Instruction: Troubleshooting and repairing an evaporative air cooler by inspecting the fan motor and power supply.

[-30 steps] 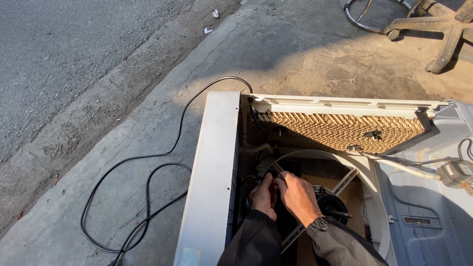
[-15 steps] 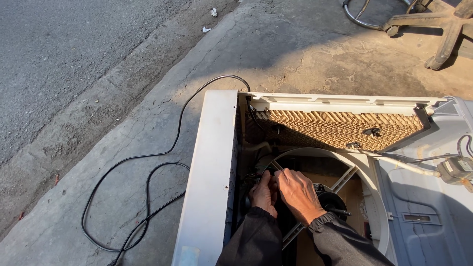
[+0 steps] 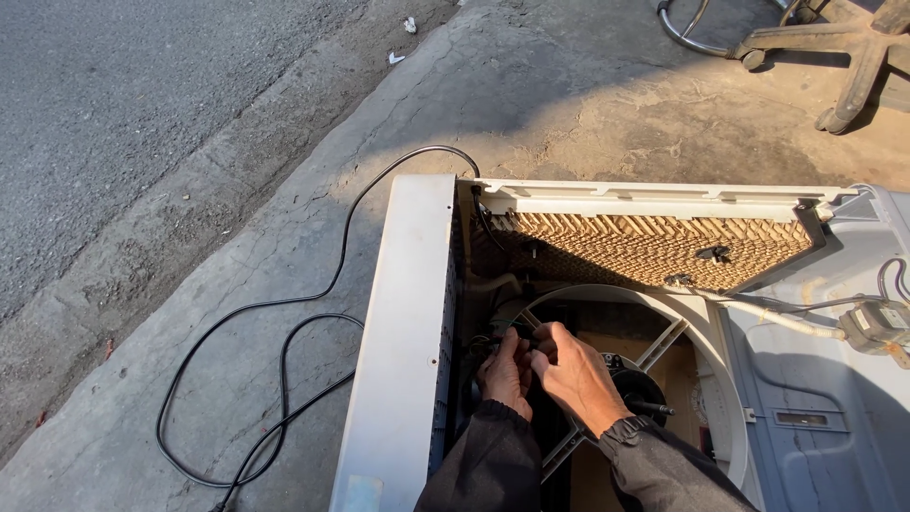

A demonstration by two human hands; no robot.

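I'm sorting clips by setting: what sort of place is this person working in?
Outdoors, probably a roadside spot used for repairs. An opened white appliance cabinet lies on cracked concrete pavement beside an asphalt road, its black cord trailing across the ground, while both hands work inside.

This was an outdoor roadside repair spot rather than an indoor workshop: a cracked concrete pavement (image 3: pixel 569 104) ran beside a grey asphalt road (image 3: pixel 123 104), lit by low sunlight with long shadows. An opened white air cooler (image 3: pixel 403 332) lay on the ground with its honeycomb cooling pad (image 3: pixel 645 242) exposed, its black power cord (image 3: pixel 284 313) trailing loose across the concrete. A wheeled chair base (image 3: pixel 834 47) stood nearby.
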